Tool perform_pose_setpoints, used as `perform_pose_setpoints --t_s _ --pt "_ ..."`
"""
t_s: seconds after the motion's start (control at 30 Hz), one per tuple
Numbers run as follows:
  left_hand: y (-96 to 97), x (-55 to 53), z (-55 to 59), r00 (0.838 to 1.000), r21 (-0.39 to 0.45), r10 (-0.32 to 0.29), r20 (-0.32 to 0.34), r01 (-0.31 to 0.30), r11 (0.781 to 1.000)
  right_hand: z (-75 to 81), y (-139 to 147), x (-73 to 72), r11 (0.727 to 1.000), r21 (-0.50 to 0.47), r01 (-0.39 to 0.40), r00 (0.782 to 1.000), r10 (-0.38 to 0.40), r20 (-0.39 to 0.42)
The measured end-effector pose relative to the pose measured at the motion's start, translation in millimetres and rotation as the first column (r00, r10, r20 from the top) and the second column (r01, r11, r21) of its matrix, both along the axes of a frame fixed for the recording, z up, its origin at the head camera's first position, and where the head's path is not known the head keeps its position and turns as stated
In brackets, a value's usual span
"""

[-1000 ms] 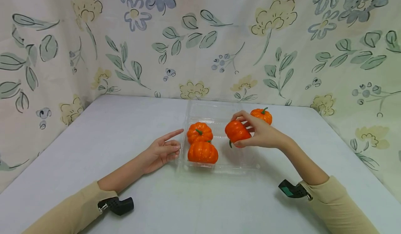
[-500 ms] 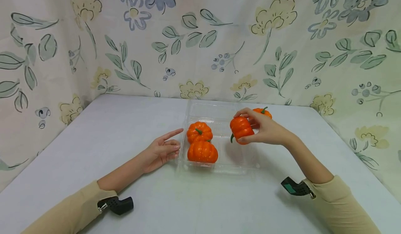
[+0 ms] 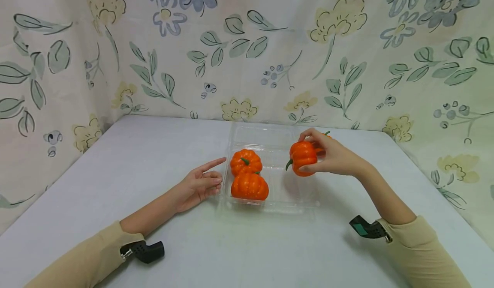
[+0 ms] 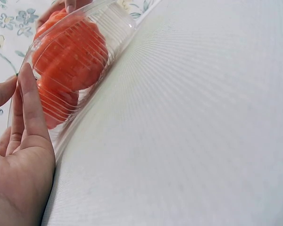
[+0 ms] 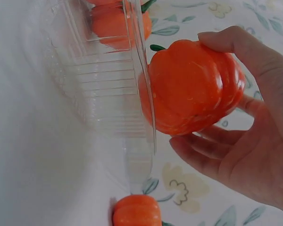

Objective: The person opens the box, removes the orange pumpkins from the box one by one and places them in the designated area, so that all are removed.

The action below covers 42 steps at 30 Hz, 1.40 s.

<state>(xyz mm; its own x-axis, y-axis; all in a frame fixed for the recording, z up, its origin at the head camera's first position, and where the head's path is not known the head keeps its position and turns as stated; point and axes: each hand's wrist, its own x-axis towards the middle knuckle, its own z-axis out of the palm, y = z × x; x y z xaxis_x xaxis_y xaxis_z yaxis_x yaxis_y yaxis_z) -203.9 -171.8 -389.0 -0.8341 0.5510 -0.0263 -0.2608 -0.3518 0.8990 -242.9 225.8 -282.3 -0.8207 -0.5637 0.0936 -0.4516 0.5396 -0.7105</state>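
Note:
My right hand point(image 3: 335, 155) grips a small orange toy pumpkin point(image 3: 302, 157), green stem pointing down and left, above the right half of a clear plastic clamshell box point(image 3: 278, 203). In the right wrist view, the thumb lies on one side of this pumpkin point(image 5: 193, 87) and the fingers on the other. Two more pumpkins sit in the box's left half, one toward the back point(image 3: 245, 161) and one in front point(image 3: 250, 187). My left hand point(image 3: 197, 191) rests at the box's left wall, fingers mostly straight and touching it. Another pumpkin point(image 3: 327, 134) is mostly hidden behind the right hand.
The box's clear lid point(image 3: 264, 134) lies folded back behind it. In the right wrist view, the pumpkin outside the box point(image 5: 137, 211) shows beyond its end. A white table point(image 3: 162, 142) spreads around, with a floral curtain point(image 3: 247, 65) behind.
My right hand has moved right and slightly up with its pumpkin, whose stem has swung to the left. It now covers more of the pumpkin behind it. The left hand has stayed put.

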Motion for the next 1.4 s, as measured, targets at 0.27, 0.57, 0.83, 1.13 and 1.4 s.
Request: perform_pose_setpoints --t_s 0.27,0.57,0.83,1.13,1.4 --pt "0.7 -0.6 0.5 1.000 0.008 0.005 0.000 -0.005 1.000 2.4 5 -1.3 1.000 0.022 0.007 1.000 -0.006 -0.011" --pt "0.9 -0.8 0.4 1.000 0.012 0.010 0.006 -0.010 1.000 5.3 12 -2.8 1.000 0.014 0.003 1.000 -0.003 0.018" --pt "1.4 0.0 1.6 1.000 0.007 0.015 0.010 -0.015 1.000 9.1 20 -2.7 0.999 0.048 -0.001 1.000 0.000 0.018" --pt "0.6 -0.1 1.0 1.000 -0.001 0.018 0.009 -0.018 1.000 12.9 32 -4.0 0.994 0.105 -0.004 1.000 0.006 -0.013" --pt "1.0 -0.5 1.1 1.000 -0.013 0.022 0.005 -0.022 1.000 17.1 40 -2.6 0.988 0.157 0.000 1.000 -0.003 0.019"
